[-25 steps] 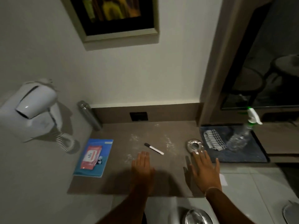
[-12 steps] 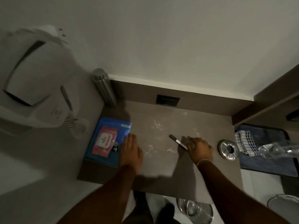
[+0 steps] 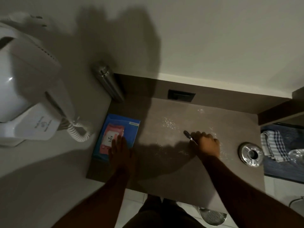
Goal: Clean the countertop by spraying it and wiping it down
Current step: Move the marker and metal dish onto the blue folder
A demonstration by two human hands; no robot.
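Observation:
The brown countertop (image 3: 166, 165) has white powdery specks scattered across its middle. My right hand (image 3: 207, 143) is closed around a black and white marker (image 3: 188, 135) lying on the counter. My left hand (image 3: 119, 149) lies flat with fingers spread on a pink wipes pack (image 3: 109, 138), which rests on a blue folder (image 3: 121, 127) at the counter's left. A checked cloth (image 3: 273, 145) and a clear spray bottle (image 3: 297, 153) lie on a dark mat (image 3: 283, 171) at the right edge.
A metal ashtray (image 3: 250, 153) sits near the counter's right end. A steel flask (image 3: 107, 83) stands in the back left corner. A white wall-mounted hair dryer (image 3: 24, 96) with a coiled cord hangs at left. A socket (image 3: 181, 95) is set in the backsplash.
My view has moved closer and lower over the counter. My left hand slid left onto the wipes pack. My right hand has stayed closed on the marker.

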